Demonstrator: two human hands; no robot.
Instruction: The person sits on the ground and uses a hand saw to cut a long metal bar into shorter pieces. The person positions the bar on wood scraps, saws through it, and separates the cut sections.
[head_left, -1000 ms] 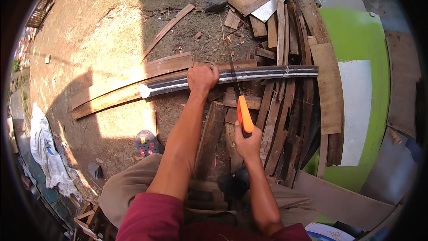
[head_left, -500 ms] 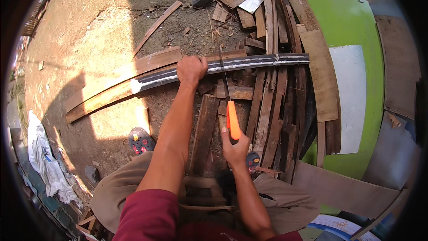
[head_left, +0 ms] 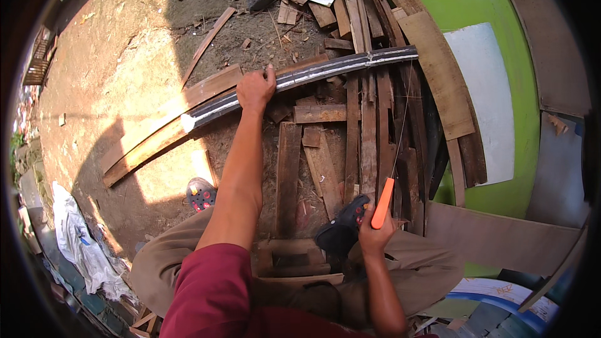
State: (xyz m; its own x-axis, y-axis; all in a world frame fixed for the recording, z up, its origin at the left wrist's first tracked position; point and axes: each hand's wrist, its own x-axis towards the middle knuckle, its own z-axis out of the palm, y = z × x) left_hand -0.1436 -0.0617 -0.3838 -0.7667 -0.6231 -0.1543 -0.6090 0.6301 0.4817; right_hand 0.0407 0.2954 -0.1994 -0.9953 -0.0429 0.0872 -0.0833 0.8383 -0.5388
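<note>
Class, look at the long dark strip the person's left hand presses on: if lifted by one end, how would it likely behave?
The long dark strip is slim and very long, so it would probably sag or flex. It spans the wooden planks with its pale end unsupported, so it seems fairly stiff. The left hand clamps it, suggesting it shifts easily otherwise.

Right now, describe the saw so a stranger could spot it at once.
Start at the green curved panel on the right, then drop to the planks beside it. The handsaw is in the right hand: bright orange handle, thin blade running up over brown wood.
</note>
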